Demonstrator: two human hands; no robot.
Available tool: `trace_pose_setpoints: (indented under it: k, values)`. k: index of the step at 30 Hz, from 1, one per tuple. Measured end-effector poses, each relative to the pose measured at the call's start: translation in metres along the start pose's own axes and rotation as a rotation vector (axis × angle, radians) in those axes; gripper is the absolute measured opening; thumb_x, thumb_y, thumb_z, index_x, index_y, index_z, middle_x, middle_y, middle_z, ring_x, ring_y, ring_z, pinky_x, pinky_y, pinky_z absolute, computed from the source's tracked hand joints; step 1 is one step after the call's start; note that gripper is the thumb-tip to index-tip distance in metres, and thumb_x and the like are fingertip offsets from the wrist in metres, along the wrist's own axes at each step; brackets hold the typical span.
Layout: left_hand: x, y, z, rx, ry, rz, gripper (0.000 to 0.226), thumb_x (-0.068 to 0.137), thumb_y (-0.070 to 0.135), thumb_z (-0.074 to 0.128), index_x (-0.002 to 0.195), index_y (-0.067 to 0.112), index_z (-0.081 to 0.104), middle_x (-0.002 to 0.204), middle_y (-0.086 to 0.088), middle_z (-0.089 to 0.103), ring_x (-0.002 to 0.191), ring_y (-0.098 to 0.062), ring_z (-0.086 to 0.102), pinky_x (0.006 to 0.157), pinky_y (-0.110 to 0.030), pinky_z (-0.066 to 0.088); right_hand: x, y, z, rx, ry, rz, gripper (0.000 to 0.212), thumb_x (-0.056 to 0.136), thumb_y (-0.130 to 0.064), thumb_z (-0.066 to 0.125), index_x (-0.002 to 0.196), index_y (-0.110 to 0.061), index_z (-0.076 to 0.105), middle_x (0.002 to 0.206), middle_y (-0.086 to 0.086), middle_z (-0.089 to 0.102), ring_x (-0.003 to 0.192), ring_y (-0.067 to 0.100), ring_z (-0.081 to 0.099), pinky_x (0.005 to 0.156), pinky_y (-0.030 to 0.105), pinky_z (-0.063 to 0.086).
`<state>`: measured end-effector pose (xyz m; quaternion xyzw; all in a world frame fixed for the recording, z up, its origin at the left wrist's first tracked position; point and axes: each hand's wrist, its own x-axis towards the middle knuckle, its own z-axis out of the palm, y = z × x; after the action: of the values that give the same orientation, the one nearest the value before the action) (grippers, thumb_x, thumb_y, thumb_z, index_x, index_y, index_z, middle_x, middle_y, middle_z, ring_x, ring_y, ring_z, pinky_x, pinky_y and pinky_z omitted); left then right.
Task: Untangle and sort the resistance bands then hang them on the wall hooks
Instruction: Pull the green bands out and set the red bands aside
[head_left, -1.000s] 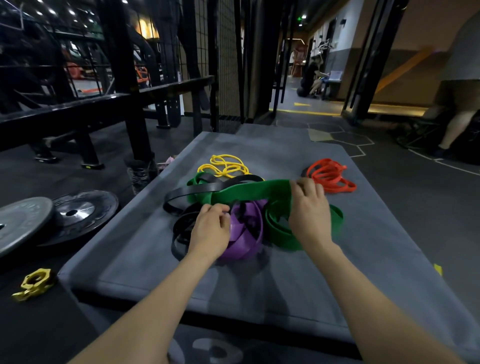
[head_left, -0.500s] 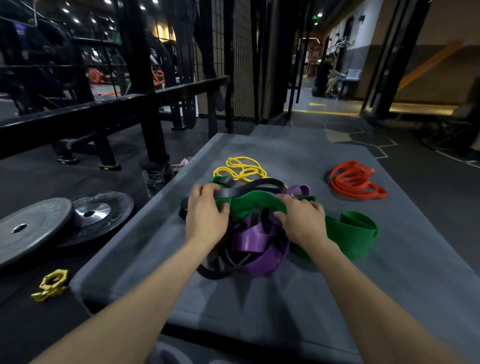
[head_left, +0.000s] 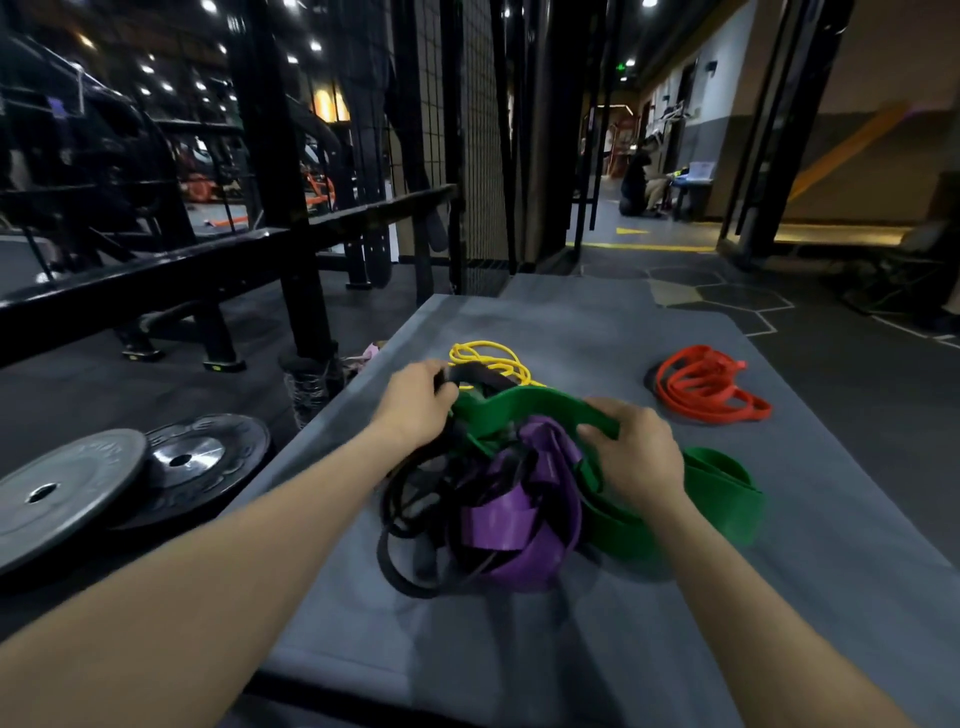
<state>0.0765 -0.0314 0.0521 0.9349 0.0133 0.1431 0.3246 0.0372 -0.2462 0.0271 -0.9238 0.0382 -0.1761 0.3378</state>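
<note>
A tangle of resistance bands lies on a grey padded platform. A wide green band loops over a purple band, with thin black bands knotted through them. My left hand grips a black band at the tangle's far left side. My right hand pinches the green band's upper edge. Behind the tangle a thin yellow band lies partly covered by my left hand. A red band lies apart at the right.
Two weight plates lie on the floor left of the platform. A black steel rack and mesh wall stand behind. A seated person is far down the corridor. No wall hooks are in view.
Both hands have shifted on the tangle: the left moved up to grip a black band, the right went from pressing the pile to pinching the green band. The view has come closer.
</note>
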Motion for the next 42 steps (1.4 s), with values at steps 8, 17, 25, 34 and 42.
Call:
trace_pose_setpoints:
  k: [8,17,25,34,42]
  values:
    - [0.005,0.067,-0.046,-0.347,0.009,0.228,0.029,0.090,0.009,0.052,0.117,0.011,0.063,0.100,-0.006,0.067,0.090,-0.016,0.060,0.072,-0.013,0.042,-0.007,0.000,-0.050,0.144,0.206,0.014,0.029,0.084,-0.022,0.062,0.112,-0.030,0.066,0.105,0.007,0.071,0.100,0.030,0.063,0.078,0.037,0.050]
    - [0.018,0.127,-0.060,-0.774,-0.011,0.129,0.014,0.091,0.011,0.054,0.088,0.012,0.068,0.078,-0.004,0.065,0.090,-0.024,0.060,0.088,-0.041,0.049,-0.006,-0.009,-0.089,0.192,0.338,0.059,0.028,0.089,-0.021,0.058,0.116,-0.028,0.064,0.103,0.006,0.071,0.096,0.030,0.062,0.069,0.031,0.043]
    - [0.001,0.193,-0.099,-0.933,0.000,0.035,0.011,0.088,0.016,0.062,0.078,0.010,0.064,0.076,-0.012,0.065,0.076,-0.026,0.062,0.073,-0.038,0.054,-0.004,-0.043,-0.159,0.191,0.465,-0.009,0.030,0.090,-0.013,0.057,0.116,-0.023,0.066,0.105,0.011,0.070,0.096,0.031,0.062,0.066,0.029,0.040]
    - [-0.010,0.239,-0.145,-1.144,-0.007,-0.056,0.019,0.083,0.019,0.067,0.092,0.002,0.063,0.085,-0.016,0.066,0.073,-0.028,0.063,0.080,-0.043,0.055,-0.005,-0.076,-0.245,0.099,0.562,-0.097,0.032,0.092,-0.013,0.052,0.118,-0.027,0.064,0.111,0.009,0.068,0.090,0.030,0.060,0.065,0.028,0.038]
    - [-0.013,0.157,-0.090,-0.985,-0.117,-0.225,0.010,0.086,0.016,0.065,0.083,0.007,0.062,0.073,-0.007,0.061,0.060,-0.019,0.057,0.060,-0.027,0.050,0.008,-0.040,-0.190,0.003,0.329,-0.038,0.028,0.088,-0.022,0.057,0.112,-0.033,0.066,0.114,0.005,0.069,0.108,0.032,0.059,0.083,0.037,0.048]
